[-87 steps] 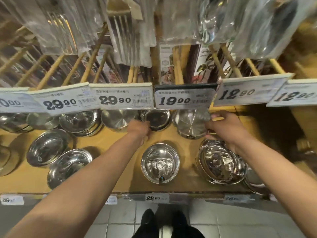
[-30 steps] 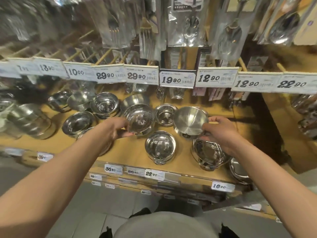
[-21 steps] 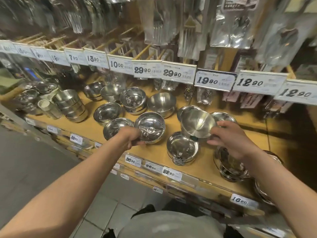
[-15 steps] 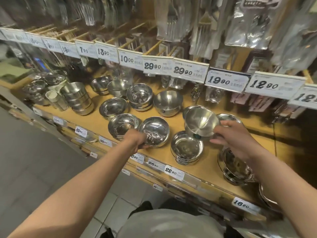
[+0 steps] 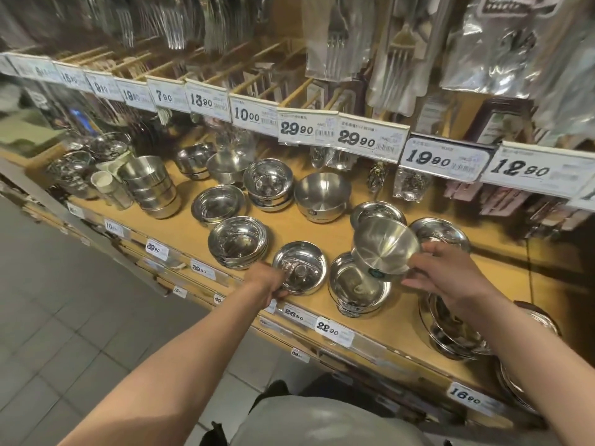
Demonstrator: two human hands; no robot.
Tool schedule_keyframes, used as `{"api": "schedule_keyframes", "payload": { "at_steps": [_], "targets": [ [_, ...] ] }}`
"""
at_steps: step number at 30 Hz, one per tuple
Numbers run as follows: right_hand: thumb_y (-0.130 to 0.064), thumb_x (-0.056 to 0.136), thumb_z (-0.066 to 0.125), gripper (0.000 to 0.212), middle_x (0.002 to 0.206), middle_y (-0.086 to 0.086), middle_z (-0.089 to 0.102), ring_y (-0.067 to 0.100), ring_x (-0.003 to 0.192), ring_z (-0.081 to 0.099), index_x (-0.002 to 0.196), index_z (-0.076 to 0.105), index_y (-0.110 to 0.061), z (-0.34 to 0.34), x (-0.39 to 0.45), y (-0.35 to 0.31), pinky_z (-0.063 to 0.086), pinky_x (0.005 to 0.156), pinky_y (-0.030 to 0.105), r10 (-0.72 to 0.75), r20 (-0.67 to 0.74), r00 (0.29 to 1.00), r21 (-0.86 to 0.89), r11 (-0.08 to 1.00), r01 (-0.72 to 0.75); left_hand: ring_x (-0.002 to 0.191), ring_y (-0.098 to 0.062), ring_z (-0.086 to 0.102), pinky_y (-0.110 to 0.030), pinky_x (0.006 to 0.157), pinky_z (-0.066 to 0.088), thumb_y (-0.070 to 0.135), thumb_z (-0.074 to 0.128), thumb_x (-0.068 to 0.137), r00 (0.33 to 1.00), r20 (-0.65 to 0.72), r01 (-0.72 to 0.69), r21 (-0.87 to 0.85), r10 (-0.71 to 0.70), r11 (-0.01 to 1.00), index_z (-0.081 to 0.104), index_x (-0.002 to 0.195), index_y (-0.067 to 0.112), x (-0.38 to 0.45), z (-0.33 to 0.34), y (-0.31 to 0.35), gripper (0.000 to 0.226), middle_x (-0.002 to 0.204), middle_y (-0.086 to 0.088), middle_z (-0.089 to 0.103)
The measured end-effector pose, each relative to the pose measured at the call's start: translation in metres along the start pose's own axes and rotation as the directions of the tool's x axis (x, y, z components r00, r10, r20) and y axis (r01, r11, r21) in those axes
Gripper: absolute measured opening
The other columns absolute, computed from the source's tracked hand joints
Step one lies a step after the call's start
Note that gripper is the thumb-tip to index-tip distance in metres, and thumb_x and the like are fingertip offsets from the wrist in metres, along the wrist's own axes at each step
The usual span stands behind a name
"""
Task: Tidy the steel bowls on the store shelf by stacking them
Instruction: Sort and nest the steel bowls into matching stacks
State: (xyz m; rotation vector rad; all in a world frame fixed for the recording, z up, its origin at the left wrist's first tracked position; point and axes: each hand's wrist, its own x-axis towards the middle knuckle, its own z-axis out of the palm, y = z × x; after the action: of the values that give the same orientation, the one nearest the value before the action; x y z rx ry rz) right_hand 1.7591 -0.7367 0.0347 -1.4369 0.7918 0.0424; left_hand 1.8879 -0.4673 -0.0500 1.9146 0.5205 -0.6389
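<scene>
Two hands: both are reaching over the front edge of the wooden shelf [image 5: 396, 336].
Left hand [image 5: 269, 283]: is gripping the near rim of a shallow bowl [image 5: 300, 267] that is sitting at the shelf front; fingers are curling round the rim.
Right hand [image 5: 450, 278]: is pinching the rim of a tilted bowl [image 5: 384, 244], which is hanging in the air, mouth facing left and up.
Stack [image 5: 359, 286]: is standing directly below the tilted bowl, just right of the shallow bowl; the two are apart.
Right stack [image 5: 450, 333]: is lying partly under the right forearm, near the shelf front.
Price tags [image 5: 333, 328]: are lining the shelf edge, reading 26.90, 22.90 and 16.90.
Middle row: a left stack [image 5: 238, 241] is sitting just beyond the left hand; two more bowls are lying behind the tilted bowl.
Back row: a deep bowl [image 5: 322, 196], further stacks and a tall stack [image 5: 149, 186] are standing well behind.
Upper tags [image 5: 447, 159]: are hanging above the back row, reading 29.90, 19.90, 12.90.
Cutlery packs [image 5: 396, 49]: are hanging farthest, blurred.
</scene>
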Motion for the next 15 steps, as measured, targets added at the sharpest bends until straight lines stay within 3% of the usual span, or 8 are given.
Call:
{"api": "schedule_keyframes", "payload": {
  "at_steps": [5,9,12,15],
  "targets": [
    [0.006,0.089,0.066,0.052,0.107,0.022,0.070,0.023,0.076,0.077,0.138,0.051,0.000,0.007,0.003,0.004,0.064,0.063,0.028,0.019,-0.019,1.000,0.018,1.000,-0.019,0.058,-0.024,0.069,-0.035,0.063,0.063,0.005,0.065,0.094,0.999,0.047,0.014,-0.052,-0.012,0.999,0.048,0.131,0.000,0.003,0.000,-0.004,0.041,0.091,-0.018,0.066],
    [0.004,0.088,0.068,0.038,0.104,0.022,0.072,0.023,0.074,0.077,0.125,0.060,-0.001,0.017,0.002,0.003,0.062,0.059,0.026,0.007,-0.035,0.999,0.006,1.000,-0.007,0.071,-0.029,0.070,-0.033,0.057,0.061,-0.007,0.067,0.090,0.991,0.134,0.014,-0.143,0.005,0.990,0.050,0.125,-0.006,0.002,-0.004,0.001,0.038,0.103,-0.026,0.069],
    [0.003,0.088,0.069,0.034,0.105,0.022,0.072,0.026,0.076,0.077,0.121,0.060,-0.002,0.027,0.001,-0.001,0.063,0.059,0.026,0.015,-0.042,0.999,-0.007,1.000,-0.015,0.074,-0.030,0.069,-0.030,0.053,0.060,-0.005,0.068,0.090,0.981,0.191,0.009,-0.181,0.026,0.983,0.054,0.115,-0.006,-0.002,-0.012,0.006,0.029,0.106,-0.031,0.068],
    [0.002,0.088,0.070,0.032,0.105,0.024,0.072,0.032,0.080,0.076,0.119,0.061,-0.001,0.037,0.001,-0.007,0.064,0.062,0.028,0.019,-0.032,0.999,0.030,0.999,-0.018,0.087,-0.035,0.071,-0.031,0.066,0.062,-0.003,0.071,0.088,0.970,0.236,-0.022,-0.155,0.059,0.988,0.059,0.104,-0.002,-0.005,-0.025,0.010,0.020,0.108,-0.030,0.070]
  ]
}}
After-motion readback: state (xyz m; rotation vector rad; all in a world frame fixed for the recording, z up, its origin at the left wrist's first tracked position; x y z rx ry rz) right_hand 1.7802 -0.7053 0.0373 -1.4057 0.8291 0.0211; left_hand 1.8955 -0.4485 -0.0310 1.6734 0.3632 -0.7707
